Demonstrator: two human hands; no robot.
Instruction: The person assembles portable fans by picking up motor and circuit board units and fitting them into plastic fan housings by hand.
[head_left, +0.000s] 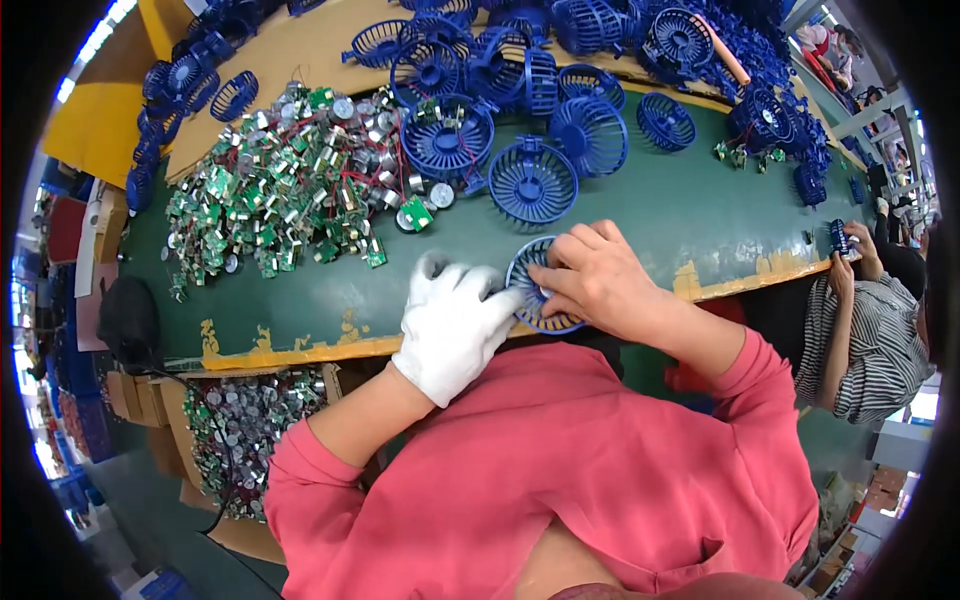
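At the near edge of the green table, a blue round slatted fan housing [522, 268] is tilted between my two hands. My left hand [450, 318], in a white glove, grips its left rim with curled fingers. My bare right hand [606, 278] reaches over it from the right, thumb and fingertips pressed together inside the housing near its middle. A small pale bit shows between those fingertips, too covered to name. Just beyond lies another blue fan housing [533, 183], open side up. To the left is a heap of green circuit boards with small silver motors and red wires [290, 185].
More blue fan housings [495, 65] crowd the far side on cardboard [300, 45]. A carton of similar motor parts [250, 430] stands below the table edge at left. A black rounded object [128, 312] is at the left end. A co-worker in stripes [868, 350] works at right.
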